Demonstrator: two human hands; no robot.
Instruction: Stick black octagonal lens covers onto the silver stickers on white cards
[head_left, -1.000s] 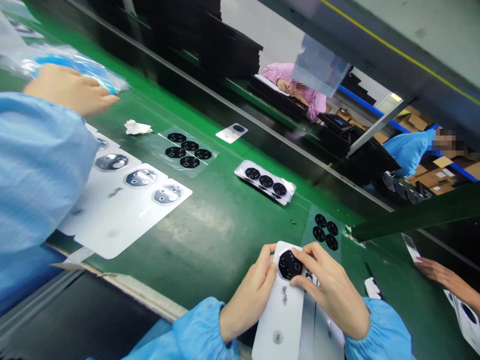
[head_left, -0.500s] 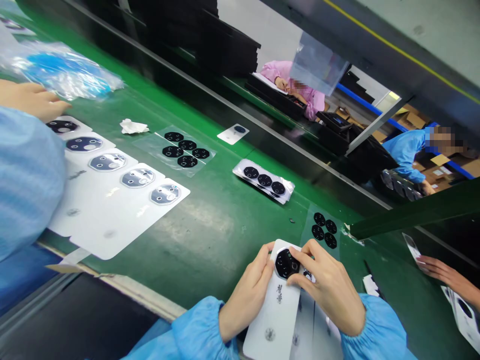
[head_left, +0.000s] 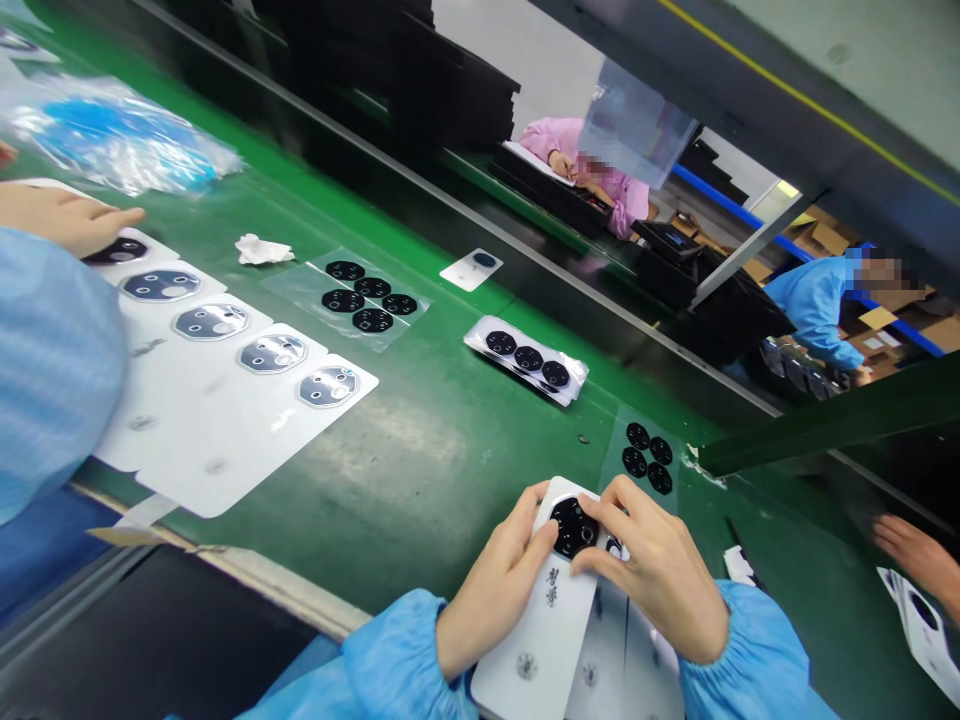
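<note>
I grip a white panel (head_left: 544, 630) in my left hand (head_left: 499, 590), thumb at the rim of the black octagonal piece (head_left: 576, 527) on its top end. My right hand (head_left: 649, 565) has thumb and forefinger against that piece. Other white boards (head_left: 619, 655) show just right of the panel, partly beneath it. Beyond the panel, on the green table (head_left: 420, 430), lie a white stack (head_left: 577, 378) with three black discs and a clear sheet (head_left: 624, 488) with four. Well left of the panel, a co-worker's hand (head_left: 67, 218) reaches over fanned printed cards (head_left: 255, 420).
</note>
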